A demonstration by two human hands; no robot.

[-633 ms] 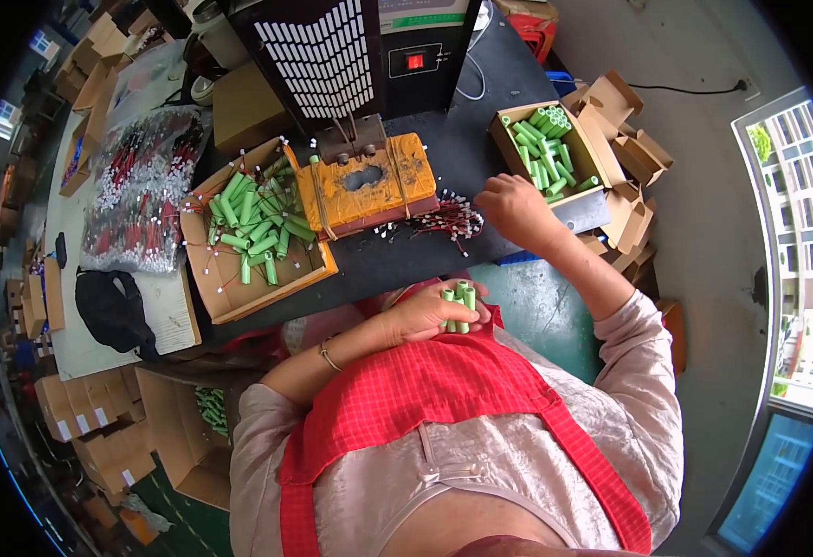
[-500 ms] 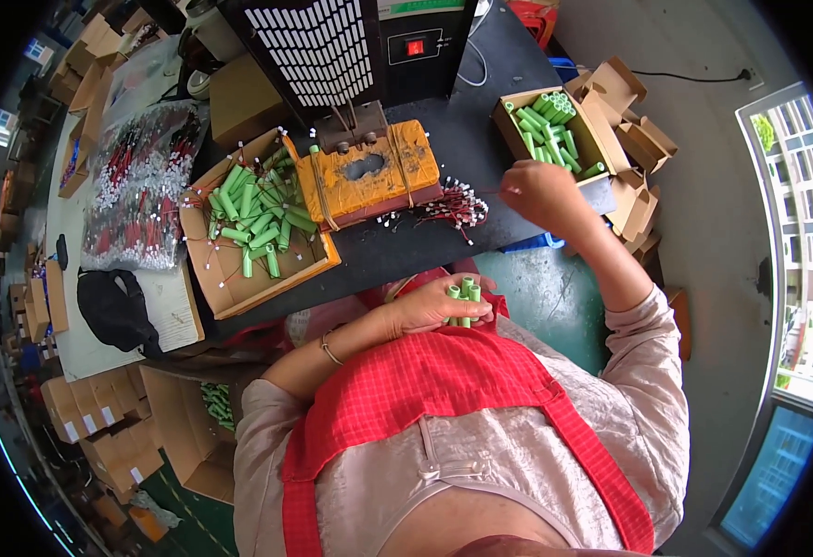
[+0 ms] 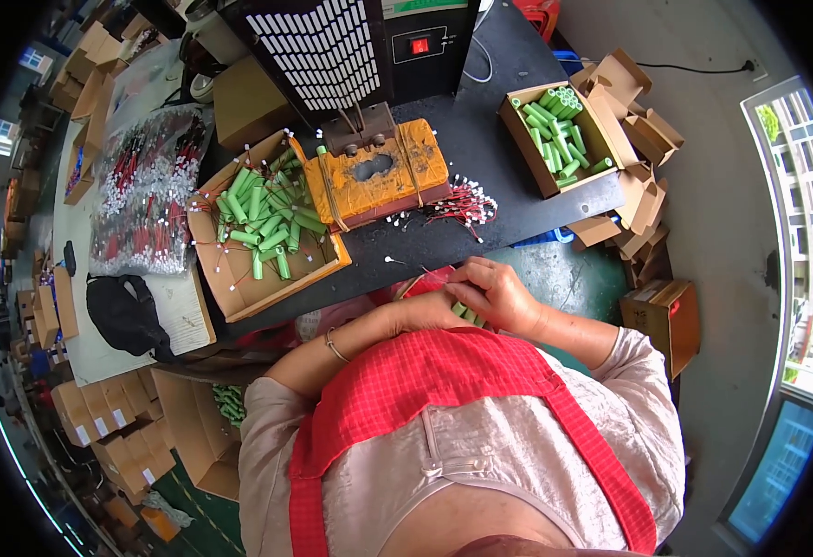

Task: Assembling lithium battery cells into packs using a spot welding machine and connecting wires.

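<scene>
My left hand (image 3: pixel 430 311) is closed around several green battery cells (image 3: pixel 468 314) held low, at the top of the red apron (image 3: pixel 444 367). Over them lies my right hand (image 3: pixel 502 295), its fingers bent together at the cells' upper ends; whatever is between its fingertips is hidden. Just beyond, on the black bench (image 3: pixel 369 269), stands an orange taped block (image 3: pixel 379 172) under the two electrodes of a black machine (image 3: pixel 332 56). A bundle of red and black leads with white connectors (image 3: pixel 462 206) lies beside that block.
Left of the block, an open cardboard box (image 3: pixel 230 302) holds green cells with leads. Another cardboard box (image 3: pixel 548 181) of green cells stands at the bench's right end. A plastic bag of leads (image 3: pixel 147 186) and a black cloth item (image 3: pixel 123 314) lie farther left.
My right hand has come down and left from beside the right-hand box to meet my left hand. A white connector now lies near the bench's front edge.
</scene>
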